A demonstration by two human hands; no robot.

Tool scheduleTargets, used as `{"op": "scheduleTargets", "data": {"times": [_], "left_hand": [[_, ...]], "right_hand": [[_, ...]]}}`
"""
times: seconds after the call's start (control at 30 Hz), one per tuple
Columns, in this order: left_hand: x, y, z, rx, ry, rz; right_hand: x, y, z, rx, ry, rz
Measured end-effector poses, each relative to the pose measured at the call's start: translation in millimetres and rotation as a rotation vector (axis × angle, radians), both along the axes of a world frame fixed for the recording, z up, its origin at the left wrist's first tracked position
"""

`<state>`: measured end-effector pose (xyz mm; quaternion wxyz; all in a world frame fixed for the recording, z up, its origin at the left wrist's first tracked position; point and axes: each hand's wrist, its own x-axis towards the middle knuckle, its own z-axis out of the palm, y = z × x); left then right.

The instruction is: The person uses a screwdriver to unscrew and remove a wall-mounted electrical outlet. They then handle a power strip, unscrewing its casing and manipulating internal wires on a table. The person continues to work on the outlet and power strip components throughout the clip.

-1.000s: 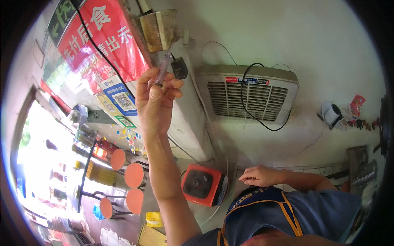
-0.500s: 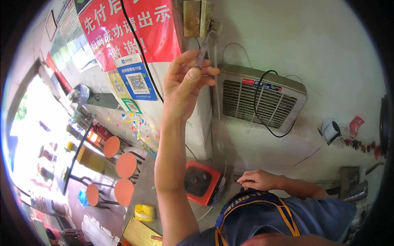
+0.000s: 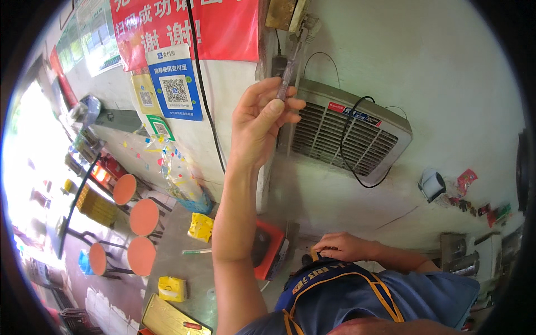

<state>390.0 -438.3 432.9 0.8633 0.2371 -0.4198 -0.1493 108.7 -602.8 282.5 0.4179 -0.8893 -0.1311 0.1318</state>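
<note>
Raised high, my left hand [image 3: 259,123] pinches a slim, clear-handled screwdriver [image 3: 289,72], its thumb and fingers closed round the lower end. The screwdriver points up toward a grey plug [image 3: 311,25] beside a grimy wall socket box [image 3: 281,12]; whether its tip touches anything I cannot tell. Low down, near the chest of my dark blue apron [image 3: 335,279], is my right hand [image 3: 346,247] with its fingers curled in. What it holds, if anything, is hidden.
A vented fan housing [image 3: 346,134] with a looping black cable is fixed to the wall. Below my left forearm lie a red-orange cooker [image 3: 273,251], yellow packets [image 3: 172,288] and a yellow tray [image 3: 162,318] on a grey table [image 3: 190,273]. Orange stools [image 3: 144,216] stand at left.
The view has shifted, so more of the table shows at lower left. My left hand stays raised with the screwdriver, slightly farther right in view. My right hand remains low by the apron.
</note>
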Motion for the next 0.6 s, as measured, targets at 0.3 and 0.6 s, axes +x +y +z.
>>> {"op": "scheduleTargets", "data": {"times": [0.3,0.6], "left_hand": [[7,-17,-7,-0.018,0.031,-0.030],[-30,-6,-32,0.078,0.081,0.016]], "right_hand": [[-3,-2,0,-0.019,0.008,-0.026],[9,-2,48,-0.059,-0.212,-0.169]]}}
